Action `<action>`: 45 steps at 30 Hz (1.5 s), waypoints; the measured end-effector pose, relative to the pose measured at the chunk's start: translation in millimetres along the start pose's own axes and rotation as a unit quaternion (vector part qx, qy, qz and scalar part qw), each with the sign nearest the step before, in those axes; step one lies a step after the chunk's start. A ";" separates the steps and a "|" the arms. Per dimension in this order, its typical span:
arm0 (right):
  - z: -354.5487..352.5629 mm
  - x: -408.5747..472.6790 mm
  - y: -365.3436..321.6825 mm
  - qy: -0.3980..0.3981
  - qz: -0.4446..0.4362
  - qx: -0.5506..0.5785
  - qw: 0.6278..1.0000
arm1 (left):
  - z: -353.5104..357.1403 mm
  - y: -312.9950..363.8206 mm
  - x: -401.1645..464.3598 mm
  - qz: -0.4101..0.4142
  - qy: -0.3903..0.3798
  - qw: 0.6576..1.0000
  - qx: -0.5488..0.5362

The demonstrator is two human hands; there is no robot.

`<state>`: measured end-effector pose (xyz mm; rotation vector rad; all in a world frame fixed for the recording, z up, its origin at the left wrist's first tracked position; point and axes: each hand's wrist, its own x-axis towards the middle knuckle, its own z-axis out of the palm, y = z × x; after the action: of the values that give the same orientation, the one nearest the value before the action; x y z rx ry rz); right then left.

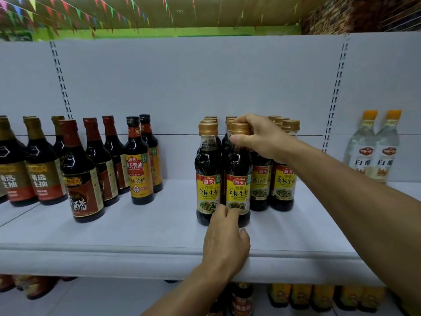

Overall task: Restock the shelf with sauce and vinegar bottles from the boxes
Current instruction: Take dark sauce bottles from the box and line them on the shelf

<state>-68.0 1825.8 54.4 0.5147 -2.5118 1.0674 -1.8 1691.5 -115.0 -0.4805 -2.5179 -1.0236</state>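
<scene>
Toward the shelf's (136, 236) left end stand dark vinegar and sauce bottles (83, 172). Near the front edge at mid-shelf, the left hand (224, 241) pinches the base of the front gold-capped soy sauce bottle (238, 176), while the right hand (257, 137) clamps its cap. 2 white vinegar bottles (373, 144) stand at the right end.

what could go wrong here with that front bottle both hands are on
1. The right hand grips only the gold cap of the front soy sauce bottle, while the left hand touches its base; a hard push could tip it.
2. The neighbouring bottle stands right against it and may get knocked.
3. Both stand fairly near the shelf edge, so a topple might go over.
</scene>
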 end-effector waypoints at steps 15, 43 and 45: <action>14.3 -8.4 3.2 0.053 0.012 0.021 0.998 | 7.8 -7.7 -0.3 0.032 -0.018 0.999 0.039; 32.6 -159.2 28.8 0.045 0.029 -0.138 0.989 | 10.0 28.1 -31.7 0.037 -0.010 0.999 0.025; 32.4 -170.8 21.8 0.049 0.030 -0.127 0.990 | 7.7 33.2 -37.4 0.046 -0.015 0.999 0.013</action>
<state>64.3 1848.0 -58.3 0.3079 -2.5393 0.7553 43.9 1713.1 -118.0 -0.6016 -2.5067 -0.9540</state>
